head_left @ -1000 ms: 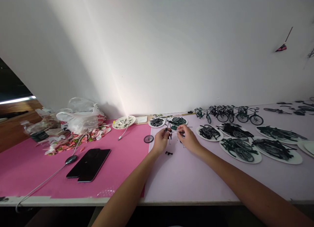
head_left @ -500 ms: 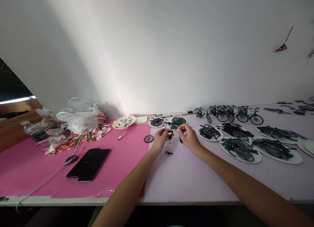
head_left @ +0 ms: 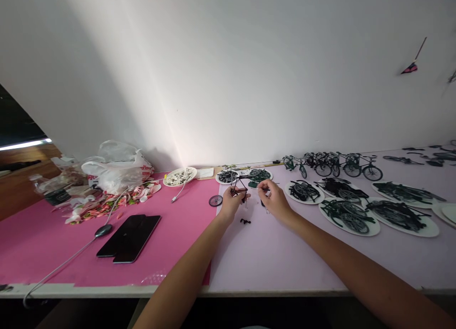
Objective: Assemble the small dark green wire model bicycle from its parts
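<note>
My left hand (head_left: pixel 231 203) is closed on a small dark toy bicycle frame (head_left: pixel 242 182), holding it upright above the lilac part of the table. Close to its right is my right hand (head_left: pixel 274 198), with thumb and fingertips pinched together; whatever lies between them is too small to make out. A loose spoked toy wheel (head_left: pixel 215 201) lies left of my left hand. Below the hands, a small black bicycle part (head_left: pixel 245 221) rests on the table. Another dark piece sits partly hidden beside my right fingers.
White plates of toy bicycle parts (head_left: pixel 349 217) spread to the right, with assembled toy bicycles (head_left: pixel 331 165) behind them by the wall. On the pink side lie black phones (head_left: pixel 128 239), a cable (head_left: pixel 67 262), a plate of pale bits (head_left: pixel 180 177) and a plastic bag (head_left: pixel 117 170).
The bicycle frame has turned in my left hand, so its long bar now points more to the right. My right hand has barely shifted.
</note>
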`<state>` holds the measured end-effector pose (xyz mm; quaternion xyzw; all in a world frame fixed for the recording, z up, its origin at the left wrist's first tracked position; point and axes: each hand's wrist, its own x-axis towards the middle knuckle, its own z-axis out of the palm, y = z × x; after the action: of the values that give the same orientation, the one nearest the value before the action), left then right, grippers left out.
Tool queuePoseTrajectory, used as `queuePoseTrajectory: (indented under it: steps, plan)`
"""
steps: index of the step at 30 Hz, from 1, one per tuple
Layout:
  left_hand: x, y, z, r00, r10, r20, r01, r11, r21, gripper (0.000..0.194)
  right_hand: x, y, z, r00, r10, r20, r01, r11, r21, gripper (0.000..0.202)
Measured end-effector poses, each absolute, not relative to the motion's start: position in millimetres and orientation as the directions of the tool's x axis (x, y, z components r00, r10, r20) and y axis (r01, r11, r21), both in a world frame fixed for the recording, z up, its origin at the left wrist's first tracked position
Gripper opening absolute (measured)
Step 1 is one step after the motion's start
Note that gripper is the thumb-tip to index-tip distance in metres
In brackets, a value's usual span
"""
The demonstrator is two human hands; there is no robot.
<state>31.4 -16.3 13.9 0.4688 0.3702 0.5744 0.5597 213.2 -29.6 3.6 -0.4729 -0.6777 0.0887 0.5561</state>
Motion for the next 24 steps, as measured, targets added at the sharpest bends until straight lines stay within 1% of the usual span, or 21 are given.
queuePoseTrajectory:
  steps: [4, 8, 16, 19, 24]
  plan:
    - [30.5, -14.9, 15.8, 0.038, 0.991, 0.127, -0.305, -0.109, 0.946, 0.050, 215.0, -26.5, 1.0, 0.054, 0.748, 0.662, 0.552, 0.530, -0.644, 0.011]
    - [29.5, -14.4, 17.3, 0.026, 0.989, 0.148, -0.300, -0.134, 0.945, 0.049, 217.1, -22.8, -4.4, 0.011, 0.765, 0.644, 0.588, 0.516, -0.623, 0.011]
    - [30.4, -16.1, 18.5, 0.024, 0.989, 0.144, -0.285, -0.131, 0.949, 0.045, 217.9, -22.0, -13.8, -0.220, 0.875, 0.431, 0.701, 0.449, -0.554, 0.006]
    - [30.9, -16.2, 18.7, 0.028, 0.990, 0.139, -0.272, -0.126, 0.954, 0.045, 218.4, -22.2, -13.9, -0.252, 0.883, 0.396, 0.714, 0.446, -0.540, 0.011]
    - [31.9, -16.3, 18.3, 0.023, 0.990, 0.137, -0.265, -0.127, 0.956, 0.045, 218.9, -22.6, -11.9, -0.264, 0.871, 0.414, 0.724, 0.462, -0.512, 0.022]
